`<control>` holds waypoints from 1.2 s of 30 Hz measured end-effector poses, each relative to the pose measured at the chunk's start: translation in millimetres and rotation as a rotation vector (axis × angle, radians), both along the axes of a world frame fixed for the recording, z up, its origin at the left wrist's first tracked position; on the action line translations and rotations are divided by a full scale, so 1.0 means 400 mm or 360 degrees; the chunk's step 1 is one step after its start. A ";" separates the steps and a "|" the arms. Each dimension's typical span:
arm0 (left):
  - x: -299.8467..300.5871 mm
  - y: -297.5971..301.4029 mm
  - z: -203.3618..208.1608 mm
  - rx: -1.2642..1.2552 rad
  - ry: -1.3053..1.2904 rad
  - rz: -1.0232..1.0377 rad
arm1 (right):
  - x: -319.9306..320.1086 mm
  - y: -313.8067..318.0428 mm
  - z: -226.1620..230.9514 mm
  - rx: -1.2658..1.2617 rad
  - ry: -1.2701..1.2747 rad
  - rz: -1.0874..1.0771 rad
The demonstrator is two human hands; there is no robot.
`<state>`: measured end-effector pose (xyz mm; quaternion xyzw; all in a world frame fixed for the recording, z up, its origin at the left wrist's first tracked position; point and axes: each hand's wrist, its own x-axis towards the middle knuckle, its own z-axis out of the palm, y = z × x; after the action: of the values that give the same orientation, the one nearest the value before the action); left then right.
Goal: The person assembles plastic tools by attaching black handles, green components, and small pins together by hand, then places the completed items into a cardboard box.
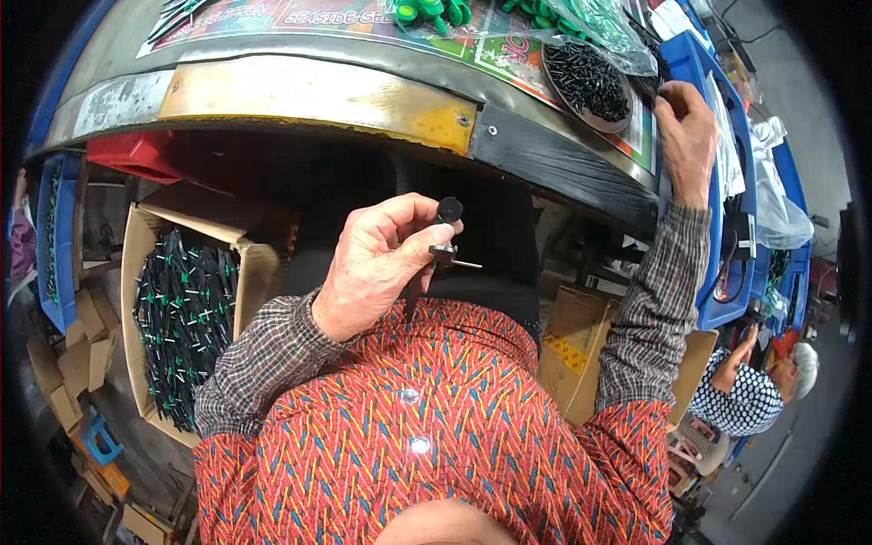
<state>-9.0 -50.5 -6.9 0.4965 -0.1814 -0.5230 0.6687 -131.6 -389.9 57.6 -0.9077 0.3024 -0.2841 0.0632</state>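
- Head view: the left hand point(371, 263) pinches one black part point(450, 211) between thumb and fingers, above the lap and near the table edge; the fingers hide its middle, while a round end and a thin pin point(468, 264) show.
- The right hand point(688, 136) is curled beside the dish point(592, 127); I cannot tell whether its fingertips grip anything.
- The green pieces point(434, 13) are cut off by the upper edge, some under a clear plastic bag point(627, 45).
- At the far left, a purple sleeve point(23, 243) is cut off and blurred.
- Counted: one dish, its small black pieces point(581, 77) too many to number.
- One open carton point(138, 300) at left, its black-and-green parts point(186, 327) likewise uncountable.
- One co-worker point(740, 395) in a dotted top, at right.
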 end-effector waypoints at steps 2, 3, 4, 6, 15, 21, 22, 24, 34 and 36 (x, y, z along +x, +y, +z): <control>0.002 0.002 0.000 -0.0001 -0.0007 0.0013 | -0.002 0.081 0.018 0.0069 -0.0072 0.0068; 0.002 0.008 0.002 0.0005 -0.0012 0.0034 | 0.003 0.135 0.030 0.0299 -0.0175 0.0148; 0.001 0.009 0.000 0.0004 -0.0034 0.0026 | -0.004 0.188 0.038 0.0521 -0.0267 0.0203; -0.001 0.011 -0.002 0.0009 -0.0053 0.0015 | -0.013 0.281 0.043 0.0849 -0.0407 0.0266; -0.018 0.020 0.009 -0.0035 -0.0062 -0.0013 | -0.013 0.475 -0.023 0.1609 -0.0407 0.0743; -0.022 0.039 0.017 -0.0013 -0.0097 -0.0050 | 0.004 0.519 -0.048 0.1798 -0.0463 0.0730; -0.023 0.040 0.016 -0.0025 -0.0121 -0.0045 | 0.006 0.523 -0.049 0.1796 -0.0460 0.0732; -0.023 0.044 0.015 -0.0039 -0.0143 -0.0037 | 0.010 0.527 -0.052 0.1790 -0.0413 0.0733; -0.024 0.056 0.017 -0.0056 -0.0130 0.0024 | 0.019 0.545 -0.063 0.1708 -0.0399 0.0739; -0.023 0.057 0.020 -0.0044 -0.0147 0.0022 | 0.022 0.547 -0.061 0.1615 -0.0378 0.0751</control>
<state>-18.0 -27.7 1.0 0.5120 -0.2158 -0.4924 0.6700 -123.0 -171.2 33.0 -0.7684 0.1808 -0.1816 0.5864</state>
